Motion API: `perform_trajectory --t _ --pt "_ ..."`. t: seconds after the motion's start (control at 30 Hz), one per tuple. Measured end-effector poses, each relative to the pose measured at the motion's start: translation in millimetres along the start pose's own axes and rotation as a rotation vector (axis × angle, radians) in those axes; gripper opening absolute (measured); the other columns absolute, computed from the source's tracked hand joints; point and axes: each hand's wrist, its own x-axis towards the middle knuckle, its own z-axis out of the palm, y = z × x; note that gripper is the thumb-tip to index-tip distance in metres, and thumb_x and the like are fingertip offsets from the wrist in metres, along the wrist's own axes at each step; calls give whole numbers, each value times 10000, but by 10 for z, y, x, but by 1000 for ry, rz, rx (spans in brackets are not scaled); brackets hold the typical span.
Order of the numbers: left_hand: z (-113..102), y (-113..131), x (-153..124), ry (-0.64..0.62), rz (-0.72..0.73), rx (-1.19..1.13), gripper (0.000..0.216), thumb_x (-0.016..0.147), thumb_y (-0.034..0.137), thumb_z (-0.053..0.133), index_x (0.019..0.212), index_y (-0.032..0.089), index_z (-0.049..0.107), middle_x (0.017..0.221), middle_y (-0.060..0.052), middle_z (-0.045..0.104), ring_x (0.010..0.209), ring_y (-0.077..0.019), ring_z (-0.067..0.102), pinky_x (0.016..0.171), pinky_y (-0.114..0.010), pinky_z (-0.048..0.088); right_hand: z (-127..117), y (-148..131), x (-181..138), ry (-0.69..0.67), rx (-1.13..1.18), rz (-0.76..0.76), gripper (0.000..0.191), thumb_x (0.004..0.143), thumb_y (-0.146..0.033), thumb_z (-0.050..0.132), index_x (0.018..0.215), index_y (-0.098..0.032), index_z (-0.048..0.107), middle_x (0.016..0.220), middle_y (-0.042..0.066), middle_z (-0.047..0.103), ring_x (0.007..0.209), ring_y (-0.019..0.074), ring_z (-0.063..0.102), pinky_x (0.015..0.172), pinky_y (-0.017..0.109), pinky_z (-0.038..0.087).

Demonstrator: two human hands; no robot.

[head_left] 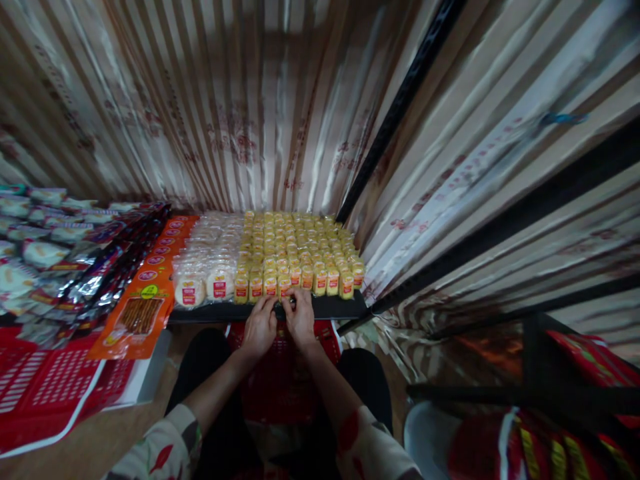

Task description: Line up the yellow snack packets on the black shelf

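Observation:
Rows of small yellow wrapped snack packs (300, 243) with red-and-white labels stand on a black shelf (345, 308). At the shelf's front edge my left hand (261, 325) and my right hand (301, 319) are close together, right in front of the nearest row. The fingers of both are bent and drawn together, the tips by the lower part of a yellow snack pack (285, 285). Whatever lies between the fingertips is too small and dark to make out. Left of the yellow rows are clear-wrapped round white snacks (206, 267).
An orange snack bag (145, 293) hangs over the shelf front, beside many foil packets (60, 247). Red baskets (45, 380) stand below left, and another red basket (285, 387) is between my knees. Black rack posts (400, 107) and striped curtain (260, 100) enclose the back and right.

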Motion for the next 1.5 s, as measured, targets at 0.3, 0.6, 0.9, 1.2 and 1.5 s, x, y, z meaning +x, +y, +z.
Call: perform_trajectory --t 0.3,0.6,0.9,1.2,1.5 --pt "101 -143 18 61 47 40 478 777 62 358 1227 124 507 1193 -130 544 1136 -207 511 1007 -370 414 72 -24 11 58 -162 -1 184 856 -284 456 957 -201 585 937 56 542 867 163 531 783 265 460" --pt "168 -236 13 101 102 92 506 758 58 350 1238 114 500 1168 -131 552 1127 -208 505 988 -370 432 156 -19 30 116 -265 -31 173 866 -326 459 925 -209 571 866 28 582 844 163 520 784 258 413" --pt "199 -218 4 122 143 122 519 724 39 370 1216 111 519 1167 -130 560 1123 -223 493 1008 -400 409 153 -26 62 84 -253 -20 171 852 -294 460 950 -220 580 843 18 571 832 163 515 767 262 418" --pt "73 -161 -253 96 208 23 373 751 47 353 1001 158 606 1049 -86 604 1024 -185 540 941 -352 450 -60 19 -296 162 26 -205 279 850 -189 370 908 -180 643 918 72 603 922 156 558 859 284 448" --pt "456 -232 -682 -550 -269 -142 296 742 47 423 902 146 652 1071 -126 612 1021 -215 558 938 -365 394 -344 666 -783 -388 -528 301 294 893 -261 367 998 -200 635 955 67 688 874 159 637 760 231 453"
